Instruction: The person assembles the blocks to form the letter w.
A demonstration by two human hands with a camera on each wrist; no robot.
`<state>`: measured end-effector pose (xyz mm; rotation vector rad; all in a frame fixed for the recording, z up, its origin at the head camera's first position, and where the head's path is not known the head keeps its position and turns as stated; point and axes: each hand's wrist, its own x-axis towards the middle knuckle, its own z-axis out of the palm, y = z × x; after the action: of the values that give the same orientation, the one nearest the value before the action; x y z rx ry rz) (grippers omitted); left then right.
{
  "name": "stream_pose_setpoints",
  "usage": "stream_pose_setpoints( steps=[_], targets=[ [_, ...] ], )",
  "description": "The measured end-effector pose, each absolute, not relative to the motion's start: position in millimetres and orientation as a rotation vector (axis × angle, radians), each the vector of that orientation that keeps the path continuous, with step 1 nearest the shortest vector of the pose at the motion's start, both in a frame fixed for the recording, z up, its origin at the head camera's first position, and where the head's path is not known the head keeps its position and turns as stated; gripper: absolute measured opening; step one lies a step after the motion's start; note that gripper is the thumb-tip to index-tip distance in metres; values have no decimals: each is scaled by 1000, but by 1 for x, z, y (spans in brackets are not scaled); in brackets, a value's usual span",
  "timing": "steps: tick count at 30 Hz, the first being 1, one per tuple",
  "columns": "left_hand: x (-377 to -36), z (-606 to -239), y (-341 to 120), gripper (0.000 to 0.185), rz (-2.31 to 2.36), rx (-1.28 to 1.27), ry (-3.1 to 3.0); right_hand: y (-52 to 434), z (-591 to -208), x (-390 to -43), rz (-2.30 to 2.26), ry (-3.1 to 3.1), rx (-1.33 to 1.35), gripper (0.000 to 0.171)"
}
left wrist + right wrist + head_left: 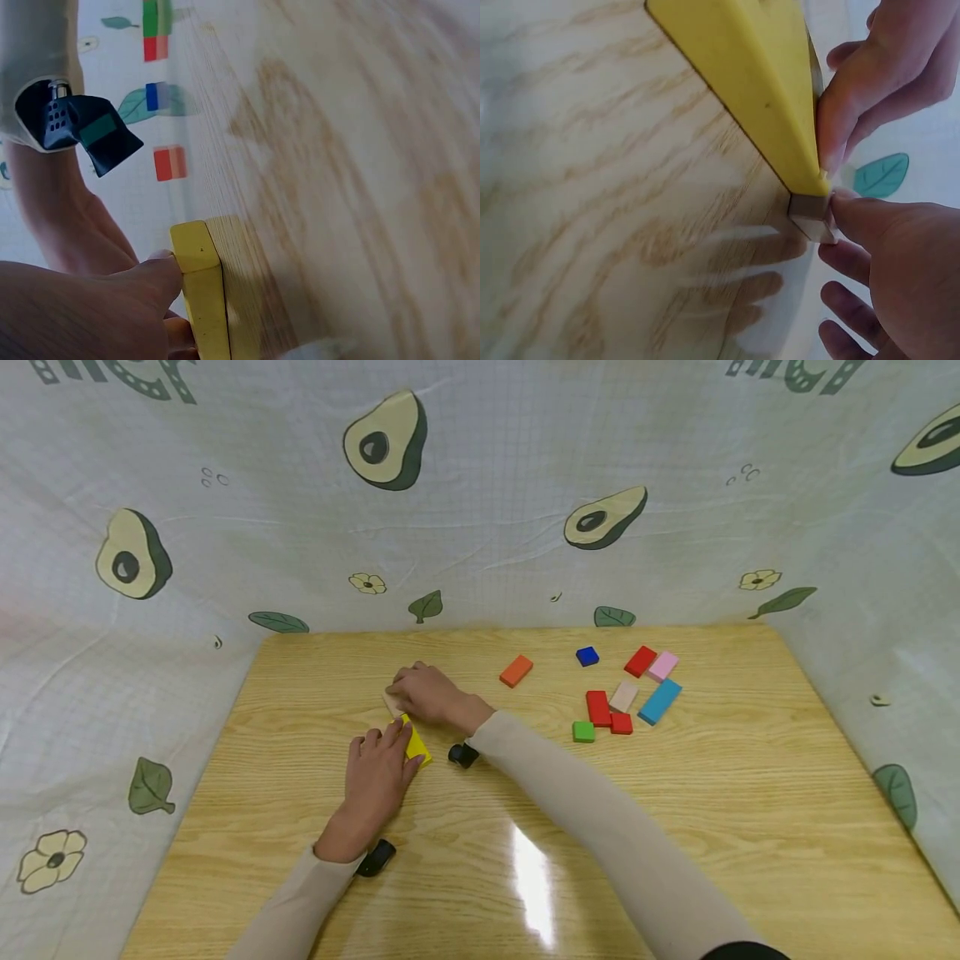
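Note:
On the left side of the table lies a long yellow block point(417, 748). My left hand point(372, 779) holds it, thumb at the near end and fingers toward the far end. The left wrist view shows the thumb against the side of the yellow block point(206, 307). Just beyond, my right hand point(431, 693) pinches a small beige block point(391, 702) between thumb and fingers. In the right wrist view this beige block point(810, 217) sits end to end with the yellow block point(757, 97), at its corner.
An orange block point(516, 671) lies right of my right hand. Farther right are a blue block point(587, 656), a green block point(583, 732), a pink block point(663, 666), a long light-blue block point(660, 702), another beige block point(623, 696) and several red blocks point(597, 708). Printed cloth point(480, 510) hangs behind.

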<state>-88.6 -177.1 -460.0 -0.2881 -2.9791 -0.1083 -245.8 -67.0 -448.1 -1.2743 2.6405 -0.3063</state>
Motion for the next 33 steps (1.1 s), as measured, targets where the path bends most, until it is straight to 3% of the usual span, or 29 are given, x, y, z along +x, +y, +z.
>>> stream_pose_setpoints(
  steps=[18,33],
  targets=[
    [-89,-460,-178,55,-134,-280,-3025,-64,-449,-241,-307,2631,-1260,43],
    [-93,-456,-179,55,-219,-314,-3023,-8,-434,-231,-370,2736,-1221,43]
  ],
)
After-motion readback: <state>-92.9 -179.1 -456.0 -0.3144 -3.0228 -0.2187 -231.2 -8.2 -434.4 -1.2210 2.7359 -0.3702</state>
